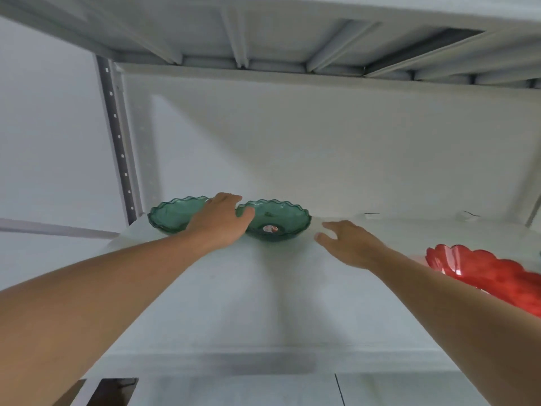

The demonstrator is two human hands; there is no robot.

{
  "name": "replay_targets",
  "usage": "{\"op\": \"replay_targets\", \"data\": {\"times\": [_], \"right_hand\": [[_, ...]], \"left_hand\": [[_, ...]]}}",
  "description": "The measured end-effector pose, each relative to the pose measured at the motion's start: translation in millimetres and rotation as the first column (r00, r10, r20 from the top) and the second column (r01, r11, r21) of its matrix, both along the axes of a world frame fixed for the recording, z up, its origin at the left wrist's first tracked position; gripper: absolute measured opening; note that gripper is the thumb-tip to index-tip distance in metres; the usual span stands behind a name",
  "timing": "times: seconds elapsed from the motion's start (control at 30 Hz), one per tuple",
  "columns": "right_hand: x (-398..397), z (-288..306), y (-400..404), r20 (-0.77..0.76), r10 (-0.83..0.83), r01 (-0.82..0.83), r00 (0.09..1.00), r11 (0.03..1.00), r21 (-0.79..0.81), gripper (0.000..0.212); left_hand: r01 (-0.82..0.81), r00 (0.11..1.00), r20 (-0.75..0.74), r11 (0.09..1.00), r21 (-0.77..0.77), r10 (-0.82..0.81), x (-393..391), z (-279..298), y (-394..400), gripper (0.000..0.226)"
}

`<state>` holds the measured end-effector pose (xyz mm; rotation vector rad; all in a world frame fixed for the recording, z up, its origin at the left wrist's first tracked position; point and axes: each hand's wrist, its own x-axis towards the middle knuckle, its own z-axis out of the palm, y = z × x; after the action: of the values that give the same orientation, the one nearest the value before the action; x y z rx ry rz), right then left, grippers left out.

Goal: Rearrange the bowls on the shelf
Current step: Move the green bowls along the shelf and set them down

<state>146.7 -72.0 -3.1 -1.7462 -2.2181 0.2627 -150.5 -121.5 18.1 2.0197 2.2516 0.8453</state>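
Two scalloped green glass bowls (275,219) placed rear-left on white shelf (263,303) | scalloped red bowl (483,273) remaining | left hand (219,224) resting between them, gripping nothing | right hand (348,244) spread, empty

The white shelf (263,303) lies bare across its middle and front. Two green scalloped bowls (278,219) crowd the back left beside the perforated upright (117,136). A red scalloped bowl (491,273) blocks the right edge.

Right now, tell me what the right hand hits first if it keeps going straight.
Likely the right green bowl: the right hand points at its near rim, open and apart from it. Depth is unclear.
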Motion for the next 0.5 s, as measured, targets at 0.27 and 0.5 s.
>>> {"op": "replay_targets", "data": {"times": [0.27, 0.5], "right_hand": [[104, 2, -54, 0.026, 0.089, -0.09, 0.996, 0.996, 0.022, 0.073], [171, 11, -85, 0.074, 0.049, -0.053, 0.996, 0.997, 0.053, 0.068]], "left_hand": [[-0.092, 0.995, 0.041, 0.993, -0.076, 0.095, 124, -25, -64, 0.07], [-0.017, 1.0, 0.02, 0.997, -0.069, 0.018, 206, -12, -72, 0.069]]}}
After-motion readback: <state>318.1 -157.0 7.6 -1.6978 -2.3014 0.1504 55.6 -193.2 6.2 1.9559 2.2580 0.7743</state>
